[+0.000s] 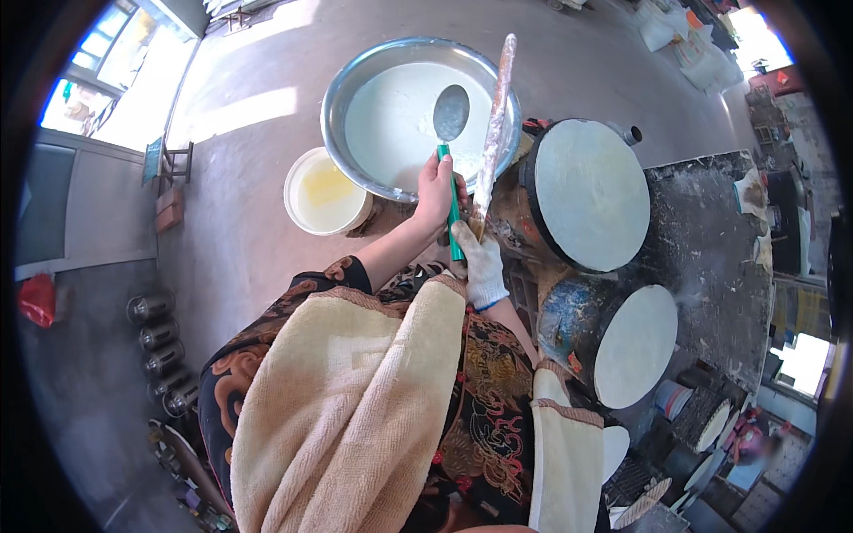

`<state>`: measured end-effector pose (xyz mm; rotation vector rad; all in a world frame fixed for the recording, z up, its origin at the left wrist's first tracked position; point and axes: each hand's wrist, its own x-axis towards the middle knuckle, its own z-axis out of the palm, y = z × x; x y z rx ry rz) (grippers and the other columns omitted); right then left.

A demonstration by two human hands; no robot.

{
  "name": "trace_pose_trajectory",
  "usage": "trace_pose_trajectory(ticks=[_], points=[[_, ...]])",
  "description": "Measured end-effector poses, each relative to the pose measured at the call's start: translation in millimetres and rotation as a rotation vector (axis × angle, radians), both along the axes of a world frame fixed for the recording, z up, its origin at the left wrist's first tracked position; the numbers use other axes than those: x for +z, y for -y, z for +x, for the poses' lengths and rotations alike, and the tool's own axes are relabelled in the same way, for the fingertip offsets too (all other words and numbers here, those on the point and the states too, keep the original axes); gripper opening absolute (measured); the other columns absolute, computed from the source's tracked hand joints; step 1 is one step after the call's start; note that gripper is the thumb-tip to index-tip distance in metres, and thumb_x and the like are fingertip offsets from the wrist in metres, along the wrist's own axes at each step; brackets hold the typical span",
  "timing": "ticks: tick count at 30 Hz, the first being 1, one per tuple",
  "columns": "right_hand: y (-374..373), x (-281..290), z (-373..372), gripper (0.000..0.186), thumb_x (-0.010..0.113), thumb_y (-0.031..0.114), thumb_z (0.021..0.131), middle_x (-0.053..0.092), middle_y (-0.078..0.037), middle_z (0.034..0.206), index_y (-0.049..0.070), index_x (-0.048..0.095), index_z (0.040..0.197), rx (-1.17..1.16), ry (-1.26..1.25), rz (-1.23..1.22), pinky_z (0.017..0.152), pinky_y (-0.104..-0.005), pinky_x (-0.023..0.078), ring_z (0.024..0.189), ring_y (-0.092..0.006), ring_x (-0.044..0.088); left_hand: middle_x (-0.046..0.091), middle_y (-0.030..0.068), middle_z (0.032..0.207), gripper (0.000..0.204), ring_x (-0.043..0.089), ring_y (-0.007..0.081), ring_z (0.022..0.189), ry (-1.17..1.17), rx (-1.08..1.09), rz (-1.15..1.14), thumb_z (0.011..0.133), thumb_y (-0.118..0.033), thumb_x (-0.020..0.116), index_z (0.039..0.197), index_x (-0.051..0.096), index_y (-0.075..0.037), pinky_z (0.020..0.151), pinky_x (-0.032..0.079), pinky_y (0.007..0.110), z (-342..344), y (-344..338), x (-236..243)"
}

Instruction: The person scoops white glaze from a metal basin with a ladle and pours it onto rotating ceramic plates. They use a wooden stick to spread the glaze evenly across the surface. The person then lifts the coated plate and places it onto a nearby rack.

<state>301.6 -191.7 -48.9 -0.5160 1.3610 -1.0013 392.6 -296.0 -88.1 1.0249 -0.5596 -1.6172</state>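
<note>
My bare left hand (434, 191) is closed around the green handle of a large metal spoon (451, 113), whose bowl is over the white batter (391, 111). The batter fills much of a wide steel basin (333, 133). My right hand (482, 262), in a whitish work glove, grips the lower end of a long wooden stick (494, 124) coated with white batter. The stick slants up across the basin's right rim. Beside the glove runs the lower end of the green handle; whether the glove touches it I cannot tell.
A white bucket (291, 191) of yellowish liquid stands left of the basin. On the right are two round griddles with pale tops, a far one (593, 195) and a nearer one (636, 346), beside a dark worktop (702, 222). A beige towel (346, 382) covers my lap.
</note>
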Motion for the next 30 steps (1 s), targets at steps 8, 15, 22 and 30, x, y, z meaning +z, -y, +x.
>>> trace_pose_trajectory(ticks=[8, 15, 22, 30], points=[[-4, -30, -23, 0.026, 0.06, 0.029, 0.09, 0.054, -0.003, 0.061, 0.004, 0.057, 0.08, 0.156, -0.05, 0.193, 0.037, -0.0241, 0.034, 0.043, -0.0092, 0.045, 0.064, 0.024, 0.103, 0.073, 0.063, 0.0356, 0.094, 1.118, -0.286, 0.068, 0.083, -0.024, 0.056, 0.146, 0.025, -0.006, 0.083, 0.049, 0.041, 71, 27, -86], [46, -48, 2, 0.02, 0.053, 0.022, 0.091, 0.06, -0.012, 0.071, 0.002, 0.053, 0.094, 0.209, 0.146, 0.312, 0.039, -0.0289, 0.043, 0.046, -0.0164, 0.052, 0.058, 0.0292, 0.115, 0.088, 0.058, 0.0413, 0.107, 1.224, -0.528, 0.213, 0.078, -0.019, 0.052, 0.147, 0.002, 0.001, 0.094, 0.044, 0.043, 79, 57, -113], [87, -115, -2, 0.023, 0.054, 0.021, 0.089, 0.062, -0.013, 0.071, -0.001, 0.059, 0.087, 0.202, 0.139, 0.267, 0.042, -0.0358, 0.047, 0.047, -0.022, 0.056, 0.061, 0.027, 0.102, 0.089, 0.064, 0.0347, 0.088, 1.14, -0.597, 0.156, 0.081, -0.024, 0.056, 0.147, 0.002, 0.001, 0.072, 0.052, 0.04, 91, 38, -108], [92, -175, -33, 0.03, 0.057, 0.026, 0.092, 0.062, -0.012, 0.089, 0.0, 0.059, 0.107, 0.32, 0.047, 0.165, 0.06, -0.0399, 0.054, 0.071, -0.0246, 0.062, 0.065, 0.0093, 0.079, 0.063, 0.062, 0.0149, 0.064, 0.695, -0.408, 0.093, 0.093, -0.014, 0.051, 0.146, 0.02, 0.0, 0.056, 0.053, 0.026, 114, -35, -52]])
